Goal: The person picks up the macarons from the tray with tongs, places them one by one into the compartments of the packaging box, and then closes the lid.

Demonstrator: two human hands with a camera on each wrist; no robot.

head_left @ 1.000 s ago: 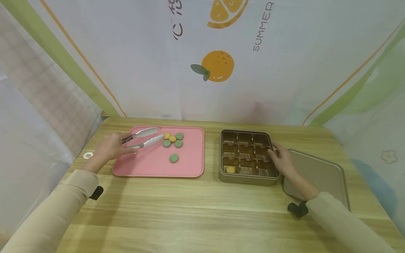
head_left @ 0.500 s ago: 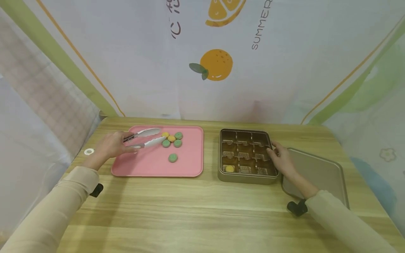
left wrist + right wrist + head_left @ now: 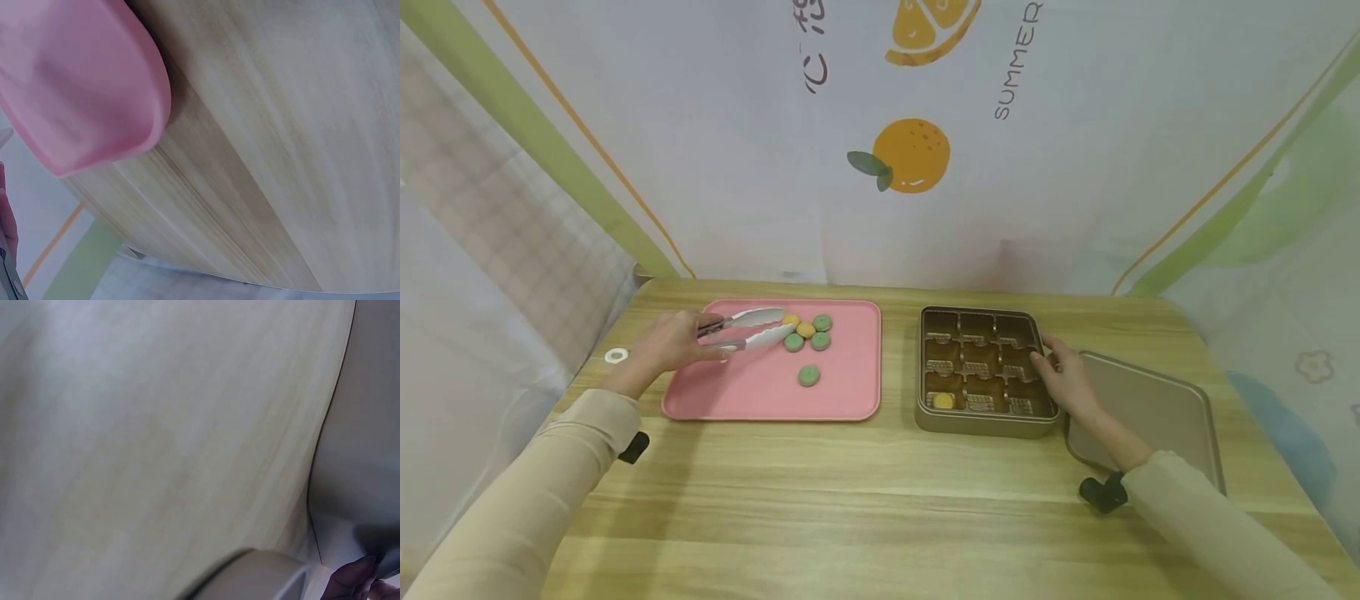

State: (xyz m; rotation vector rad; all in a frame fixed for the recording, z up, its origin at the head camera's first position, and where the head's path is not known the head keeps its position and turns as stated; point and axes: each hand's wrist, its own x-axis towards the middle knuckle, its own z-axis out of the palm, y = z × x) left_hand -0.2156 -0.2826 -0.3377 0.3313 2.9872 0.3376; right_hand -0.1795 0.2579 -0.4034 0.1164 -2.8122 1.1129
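Observation:
My left hand [image 3: 672, 343] holds metal tongs [image 3: 752, 335] over the pink tray [image 3: 737, 392]. The tongs' arms are spread, their tips beside a yellow macaron [image 3: 791, 321]. Close by sit another yellow macaron [image 3: 806, 331] and several green ones; one green macaron [image 3: 808, 376] lies apart, nearer the front. My right hand [image 3: 1066, 377] grips the right rim of a bronze-coloured box [image 3: 985, 423], thumb over the edge. Inside is a brown compartment insert [image 3: 981, 358]; a yellow macaron [image 3: 943, 401] rests in its front left compartment. The left wrist view catches only the fingers' edge.
A flat bronze lid [image 3: 1157, 417] lies right of the box, under my right forearm. A white ring [image 3: 616, 356] is on the wooden table [image 3: 865, 517] at left. A printed curtain [image 3: 760, 192] hangs behind the table and along its sides.
My left hand has moved the tongs slightly to the right, bringing the tips closer to the yellow macaron. The right hand and the box stay put; the head view has shifted a little.

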